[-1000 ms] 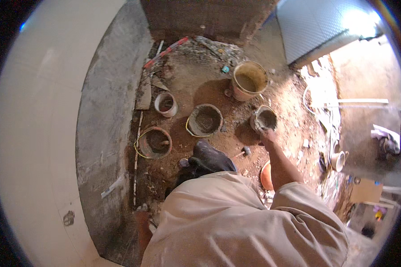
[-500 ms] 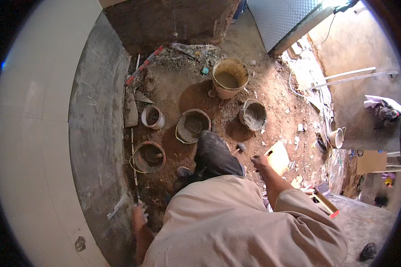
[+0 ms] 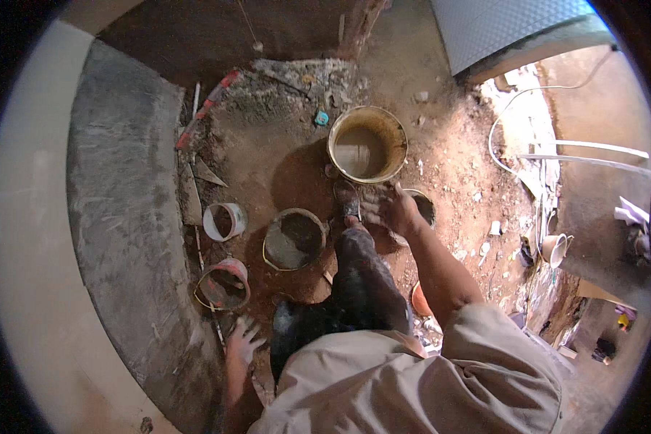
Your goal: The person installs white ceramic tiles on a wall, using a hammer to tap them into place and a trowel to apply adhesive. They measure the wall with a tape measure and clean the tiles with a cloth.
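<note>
The right hand (image 3: 389,210), loosely spread and seemingly empty, is near the far bucket (image 3: 393,148); the left hand (image 3: 246,340), spread and empty, is near the red bucket (image 3: 237,270). Steady footing would help.

Big yellowish bucket (image 3: 393,145) — upright on dirt floor (image 3: 249,177) — partly filled.

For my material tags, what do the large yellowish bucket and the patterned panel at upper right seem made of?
Large yellowish bucket: likely plastic, dull and stained; the smooth, rounded rim suggests it.
Patterned panel: pale, slightly shiny, evenly textured; possibly metal or plastic sheet.
</note>
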Action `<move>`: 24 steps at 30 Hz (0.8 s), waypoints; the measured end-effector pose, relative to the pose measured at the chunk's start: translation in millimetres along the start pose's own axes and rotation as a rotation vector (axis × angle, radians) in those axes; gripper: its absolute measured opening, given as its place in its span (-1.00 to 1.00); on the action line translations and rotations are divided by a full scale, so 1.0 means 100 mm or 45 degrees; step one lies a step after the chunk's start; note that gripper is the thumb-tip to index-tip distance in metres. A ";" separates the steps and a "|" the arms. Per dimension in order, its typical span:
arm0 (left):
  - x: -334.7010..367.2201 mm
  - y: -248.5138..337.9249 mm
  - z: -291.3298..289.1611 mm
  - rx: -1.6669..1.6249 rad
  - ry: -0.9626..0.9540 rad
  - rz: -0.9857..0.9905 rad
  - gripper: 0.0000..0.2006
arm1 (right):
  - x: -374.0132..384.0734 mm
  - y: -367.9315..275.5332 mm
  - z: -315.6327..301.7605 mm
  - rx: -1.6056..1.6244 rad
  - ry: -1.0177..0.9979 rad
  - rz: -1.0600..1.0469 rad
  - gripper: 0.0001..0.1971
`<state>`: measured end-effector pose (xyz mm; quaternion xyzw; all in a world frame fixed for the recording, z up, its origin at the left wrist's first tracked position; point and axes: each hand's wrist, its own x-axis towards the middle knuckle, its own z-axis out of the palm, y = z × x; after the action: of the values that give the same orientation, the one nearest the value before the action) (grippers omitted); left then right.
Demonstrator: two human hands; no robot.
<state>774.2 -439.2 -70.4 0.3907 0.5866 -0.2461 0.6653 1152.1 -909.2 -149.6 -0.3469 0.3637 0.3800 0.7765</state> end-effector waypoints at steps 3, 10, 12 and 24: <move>0.35 0.83 1.68 -0.076 -0.379 -0.042 -0.26 | 0.86 -0.43 -0.08 -0.364 0.360 -0.021 -0.51; 2.70 1.55 5.03 0.154 -0.712 -0.068 -0.14 | 3.84 -0.85 -1.71 -1.116 0.300 -0.302 -0.56; 3.58 1.41 5.82 0.193 -0.572 -0.122 -0.14 | 4.41 -1.11 -2.39 -1.776 0.300 -0.379 -0.54; 6.37 0.74 6.54 -0.366 0.478 -0.403 -0.38 | 5.52 -0.42 -3.11 -2.143 0.666 0.114 -0.62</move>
<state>1338.7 -841.9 -668.6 0.2347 0.7822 -0.1846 0.5468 1340.6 -996.2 -750.1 -0.8650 0.1425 0.4604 0.1398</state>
